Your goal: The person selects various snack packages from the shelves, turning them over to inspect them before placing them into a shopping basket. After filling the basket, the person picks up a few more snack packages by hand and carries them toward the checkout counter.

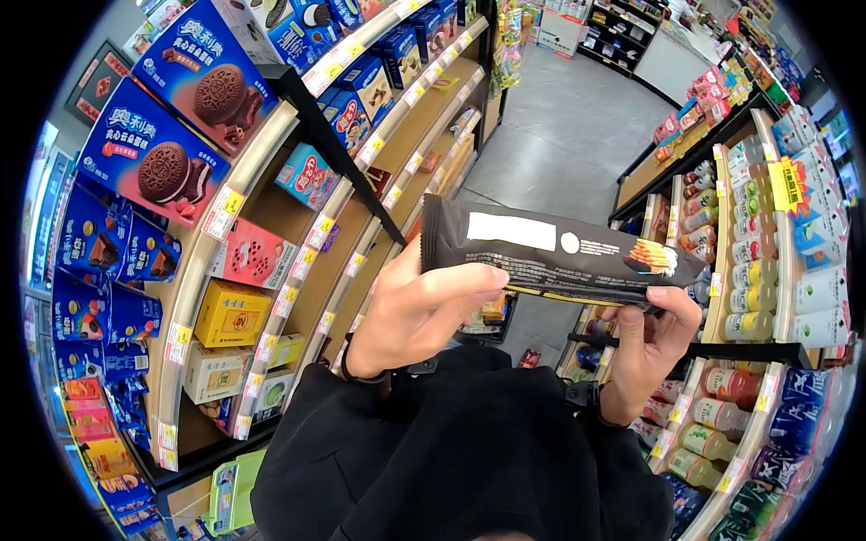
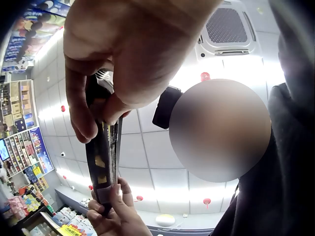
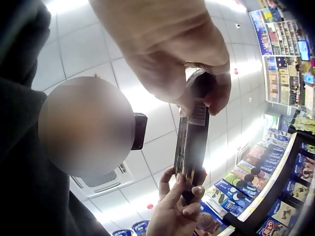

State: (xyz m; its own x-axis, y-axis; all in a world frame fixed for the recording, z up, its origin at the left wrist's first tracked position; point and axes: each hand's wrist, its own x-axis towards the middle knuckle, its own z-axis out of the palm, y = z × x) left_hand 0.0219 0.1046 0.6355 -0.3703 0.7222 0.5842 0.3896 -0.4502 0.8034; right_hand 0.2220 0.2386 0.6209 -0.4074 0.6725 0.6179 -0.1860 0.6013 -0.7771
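A long dark snack packet (image 1: 559,248) is held up in front of the chest between both hands. Its printed side, with a white rectangle, small text and a picture of sticks at the right end, faces the head camera. My left hand (image 1: 406,307) grips the left end, thumb and fingers on either side. At the other end, my right hand (image 1: 654,347) pinches the lower right corner. In the left wrist view, the packet (image 2: 100,157) appears narrow and edge-on, with the left hand (image 2: 128,49) close by. A barcode shows near the right hand (image 3: 182,64) in the right wrist view.
Shelves (image 1: 280,117) with blue cookie boxes (image 1: 153,167) and other boxed snacks rise on the left. To the right stand shelves of bottled drinks (image 1: 753,252). A grey floor aisle (image 1: 550,135) runs between them towards a white counter (image 1: 690,63).
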